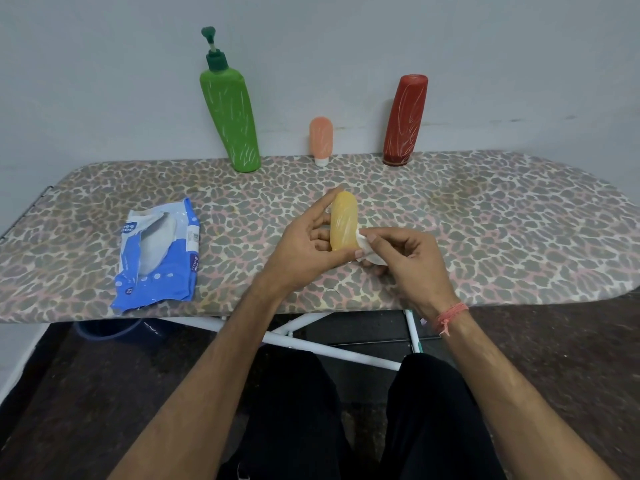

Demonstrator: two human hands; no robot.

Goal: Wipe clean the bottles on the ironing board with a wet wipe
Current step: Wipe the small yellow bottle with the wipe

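Observation:
My left hand holds a small yellow bottle upright above the ironing board, fingers behind it and thumb under its base. My right hand pinches a white wet wipe against the bottle's lower right side. Along the wall at the back stand a tall green pump bottle, a small peach bottle on its white cap, and a red bottle. All three carry white scribble marks.
A blue and white wet wipe pack lies open on the board's left part, a wipe showing in its opening. The board's white metal legs and my dark-trousered knees are below the front edge. A grey wall stands close behind.

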